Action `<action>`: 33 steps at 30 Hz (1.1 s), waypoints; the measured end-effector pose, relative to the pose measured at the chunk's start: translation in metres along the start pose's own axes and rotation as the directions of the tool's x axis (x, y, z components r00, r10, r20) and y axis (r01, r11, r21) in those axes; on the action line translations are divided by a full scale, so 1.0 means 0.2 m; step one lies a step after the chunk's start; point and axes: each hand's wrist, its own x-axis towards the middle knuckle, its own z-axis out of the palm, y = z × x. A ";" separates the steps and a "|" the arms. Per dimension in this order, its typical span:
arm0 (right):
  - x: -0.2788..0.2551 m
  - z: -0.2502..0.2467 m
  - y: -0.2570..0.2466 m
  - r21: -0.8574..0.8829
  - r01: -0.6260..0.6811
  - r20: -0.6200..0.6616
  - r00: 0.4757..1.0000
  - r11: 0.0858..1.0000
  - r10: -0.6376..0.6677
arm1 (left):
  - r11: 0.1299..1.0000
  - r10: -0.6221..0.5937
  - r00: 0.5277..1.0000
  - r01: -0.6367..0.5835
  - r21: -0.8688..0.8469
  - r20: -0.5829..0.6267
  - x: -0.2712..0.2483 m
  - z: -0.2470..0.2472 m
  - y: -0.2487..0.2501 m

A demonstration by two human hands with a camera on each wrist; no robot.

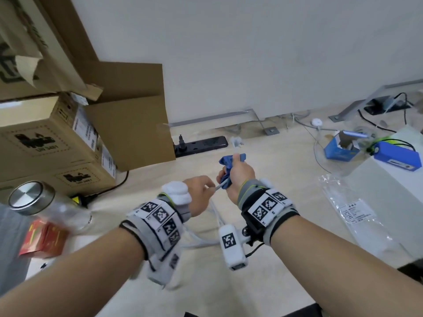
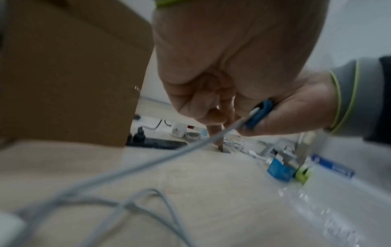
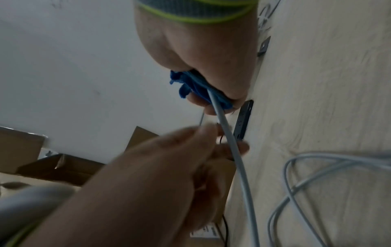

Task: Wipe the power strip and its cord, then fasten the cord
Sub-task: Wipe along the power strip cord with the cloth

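Note:
A grey-white cord (image 1: 219,186) runs taut between my two hands above the wooden table (image 1: 286,179). My right hand (image 1: 239,176) grips a blue cloth (image 1: 227,164) wrapped round the cord; the white plug (image 1: 237,141) sticks out just beyond it. My left hand (image 1: 202,193) pinches the cord just left of the cloth. In the right wrist view the cord (image 3: 232,150) leaves the cloth (image 3: 190,83) and passes my left hand (image 3: 169,167). Loose cord loops (image 2: 148,200) lie on the table below. A blurred white block (image 2: 8,229) at the cord's end may be the power strip.
A black power strip (image 1: 201,145) lies by the wall behind my hands. Cardboard boxes (image 1: 57,133) stand at the left, with a metal-lidded bottle (image 1: 45,202) and red box (image 1: 41,239) in front. A blue box (image 1: 341,147), blue battery (image 1: 398,156) and plastic bag (image 1: 357,211) lie right.

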 end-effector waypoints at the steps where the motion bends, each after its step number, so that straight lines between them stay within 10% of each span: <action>1: -0.01 0.00 0.02 -0.023 0.024 0.002 1.000 0.999 -0.024 | 0.993 -0.025 0.998 0.019 -0.112 -0.051 0.02 0.03 0.04; 4: -0.03 -0.01 0.05 0.027 0.037 0.047 0.998 0.999 -0.038 | 0.986 -0.024 0.996 0.009 -0.168 -0.088 0.03 0.07 0.07; 9: -0.03 -0.05 0.01 -0.017 0.005 0.039 0.999 1.000 -0.004 | 0.958 0.229 0.969 -0.208 0.198 -0.091 -0.04 0.01 0.05; 18: -0.02 -0.10 0.05 -0.127 0.063 -0.006 0.998 0.990 -0.064 | 0.611 0.145 0.884 -0.433 0.662 0.445 -0.12 -0.10 0.04; 23: -0.07 -0.07 0.07 -0.004 0.095 0.018 0.995 0.996 -0.095 | 0.987 0.121 0.968 -0.142 0.081 0.219 -0.12 0.02 0.03; 26: -0.10 -0.09 0.10 -0.048 0.140 0.090 0.987 0.989 -0.135 | 0.951 0.025 0.998 -0.004 -0.310 0.062 -0.10 0.08 0.15; 29: -0.11 -0.10 0.11 -0.132 0.136 0.088 0.988 0.982 -0.125 | 0.973 0.051 0.994 -0.070 -0.219 -0.092 -0.10 0.11 0.17; 33: -0.10 -0.12 0.09 -0.194 0.054 -0.022 0.998 0.980 -0.059 | 0.916 0.171 0.976 -0.207 0.344 0.132 -0.16 0.06 0.22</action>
